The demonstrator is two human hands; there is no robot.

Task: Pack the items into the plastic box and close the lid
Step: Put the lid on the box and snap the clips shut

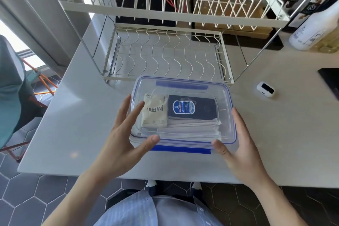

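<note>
The clear plastic box [227, 108] sits near the front edge of the pale table [275, 134], with its transparent, blue-rimmed lid [183, 82] resting on top; whether the blue latches along the near and far sides are snapped down cannot be told. Through the lid a cream packet marked MINI [155, 111] lies at the left, touching a dark blue packet [192, 108] at its right, both on top of folded white cloth [190, 128]. The left hand [122, 137] is spread open, fingers fanned along the box's left edge with fingertips over the lid and the thumb at the near left corner. The right hand [242, 145] is likewise open, fingers straight along the box's right edge and the thumb at the near right corner; neither hand pinches anything. Just behind the box stands a white wire dish rack [165, 5], its lower tier's front rail close to the box's far edge, leaving little room that way. To the right the table is open as far as a small white device [265, 90], and bare surface also lies to the left, running to the table's slanted left edge.
</note>
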